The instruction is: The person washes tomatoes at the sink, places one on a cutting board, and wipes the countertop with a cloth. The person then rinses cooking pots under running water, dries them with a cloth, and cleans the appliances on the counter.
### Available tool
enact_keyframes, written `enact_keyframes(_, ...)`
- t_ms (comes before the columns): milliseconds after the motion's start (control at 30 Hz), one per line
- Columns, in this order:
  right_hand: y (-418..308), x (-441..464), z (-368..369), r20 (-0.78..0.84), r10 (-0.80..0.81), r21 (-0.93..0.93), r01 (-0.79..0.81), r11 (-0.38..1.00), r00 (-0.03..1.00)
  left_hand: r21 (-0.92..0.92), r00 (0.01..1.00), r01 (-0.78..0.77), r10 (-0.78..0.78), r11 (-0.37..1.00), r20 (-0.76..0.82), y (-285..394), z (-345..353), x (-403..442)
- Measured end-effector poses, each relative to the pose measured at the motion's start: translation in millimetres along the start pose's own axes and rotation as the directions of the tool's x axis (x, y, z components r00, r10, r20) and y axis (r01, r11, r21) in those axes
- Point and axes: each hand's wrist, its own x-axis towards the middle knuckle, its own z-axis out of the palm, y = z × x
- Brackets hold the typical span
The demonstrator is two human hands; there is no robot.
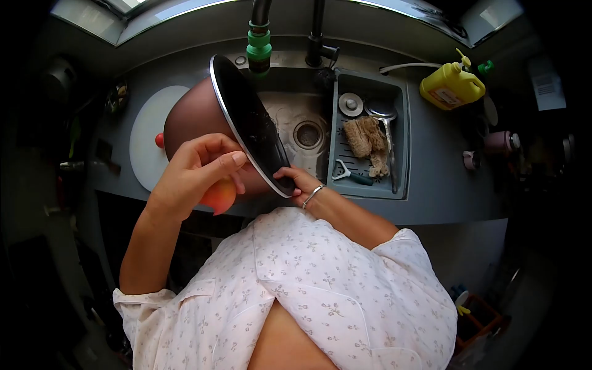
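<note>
A large brown pot (196,116) with a dark inside and a silver rim is tipped on its side at the left of the sink, its mouth facing the basin. My right hand (302,185) grips the lower part of the rim, fingers inside the pot. My left hand (200,169) is bent in front of the pot's outer wall, closed on a red-orange fruit (219,196) that shows below the fingers. Behind the pot, a white round board (145,139) lies on the counter, with a small red item (160,140) at its right part.
A steel sink (296,111) lies under a black faucet (315,49) and a green hose fitting (259,46). Right of it, a grey tray (402,142) holds a brown scrubbing cloth (367,139), a peeler (353,175) and a ladle (390,142). A yellow bottle (452,86) stands further right.
</note>
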Motion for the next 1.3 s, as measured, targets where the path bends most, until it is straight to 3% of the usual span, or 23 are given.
enact_keyframes(67, 7, -1, 1, -0.002, 0.084, 0.117, -0.083, 0.990, 0.996, -0.004, 1.000, 0.009, -0.009, 1.000, -0.003, 3, 0, -6)
enact_keyframes(133, 15, 1, -2, 0.048, 0.146, 0.141, -0.151, 0.978, 0.988, -0.149, 0.998, -0.063, 0.062, 0.987, -0.016, -1, -8, -18)
enact_keyframes(233, 23, 7, -2, 0.054, 0.223, 0.358, -0.227, 0.906, 0.973, -0.334, 0.983, -0.182, 0.182, 0.925, -0.031, -16, -24, -46)
enact_keyframes(333, 25, 14, -3, 0.115, 0.247, 0.374, -0.272, 0.887, 0.962, -0.495, 0.952, -0.305, 0.270, 0.813, -0.142, -39, -38, -76)
enact_keyframes(400, 28, 18, -4, 0.170, 0.249, 0.355, -0.295, 0.887, 0.954, -0.644, 0.920, -0.392, 0.296, 0.657, -0.258, -59, -44, -95)
enact_keyframes(467, 30, 19, -8, 0.253, 0.233, 0.343, -0.312, 0.886, 0.939, -0.641, 0.892, -0.449, 0.271, 0.623, -0.362, -83, -51, -114)
enact_keyframes(567, 36, 18, -15, 0.397, 0.188, 0.348, -0.337, 0.875, 0.898, -0.715, 0.855, -0.460, 0.045, 0.526, -0.516, -116, -52, -140)
enact_keyframes(833, 60, 12, -18, 0.676, 0.123, 0.350, -0.463, 0.814, 0.727, -0.761, 0.733, -0.588, -0.218, 0.272, -0.644, -190, -39, -200)
enact_keyframes(1067, 83, 8, 12, 0.785, 0.139, 0.287, -0.553, 0.782, 0.604, -0.692, 0.634, -0.709, -0.307, 0.135, -0.709, -248, -23, -278)
enact_keyframes(1300, 107, -2, 22, 0.739, 0.162, 0.234, -0.475, 0.848, 0.654, -0.612, 0.515, -0.790, -0.509, 0.029, -0.690, -292, -8, -339)
